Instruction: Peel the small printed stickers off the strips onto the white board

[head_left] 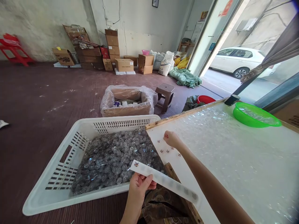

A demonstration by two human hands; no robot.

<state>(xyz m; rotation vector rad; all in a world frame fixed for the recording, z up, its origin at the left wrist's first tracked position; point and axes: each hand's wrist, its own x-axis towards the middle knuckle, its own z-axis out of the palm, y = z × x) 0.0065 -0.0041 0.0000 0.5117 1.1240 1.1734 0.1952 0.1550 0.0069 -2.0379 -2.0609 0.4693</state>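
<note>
— Where's the strip [163, 180]?
— Lower centre of the frame, pinched by the left hand [140, 186], perhaps to leave its print [136, 164] exposed
— And the right hand [171, 139]?
— Curled over the table [173, 159], right of centre; can't tell whether it grips anything

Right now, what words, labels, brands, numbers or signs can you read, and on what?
None can be read for certain.
Back carton: printed line, too small.
White sack: print, blurred.
Blue sign: too small.
Red poster: too blurred.
Carton at the right edge: dark marks, unreadable.
White strip in the left hand: small picture at one end, no legible words.
</note>
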